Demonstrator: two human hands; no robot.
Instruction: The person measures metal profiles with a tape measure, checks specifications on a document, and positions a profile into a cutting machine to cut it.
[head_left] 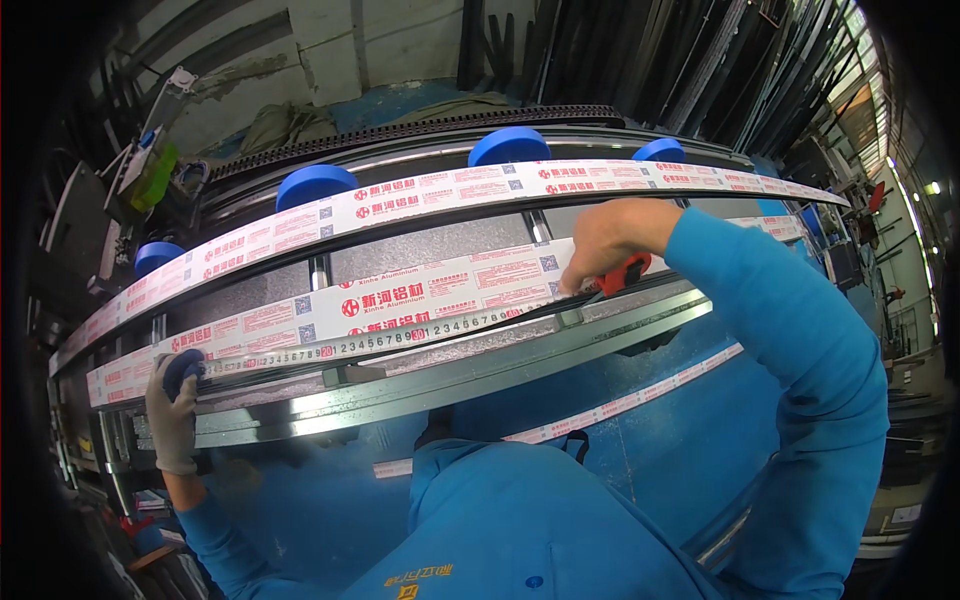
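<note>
A person in a blue jacket (520, 510) stretches a tape blade (370, 343) along a long profile (430, 295) wrapped in white film with red print, which crosses the scene from near 9 o'clock, through the centre, to between 2 and 3 o'clock. The bare right hand (612, 235), at 2 o'clock, bends down with its fingers curled closed around a red tape measure case (628, 274), fingertips meeting the profile's near side. The left hand (172, 410), in a pale glove, sits between 8 and 9 o'clock at the blade's far end, fingers partly curled; a dark blue patch (184, 370) covers the fingertips, and whether it is an object or part of the glove, or whether the hand grips the blade, cannot be told. A second wrapped profile (430, 198) arcs parallel toward 12 o'clock, just inside blue rollers (315, 186) spaced from 9 o'clock to between 1 and 2. A silver rail (480, 378) runs below at 6 o'clock. On the blue floor (660, 440), another wrapped strip (600, 412) lies from 7 o'clock to between 3 and 4. Dark bars (690, 60) lean at 1 o'clock.
</note>
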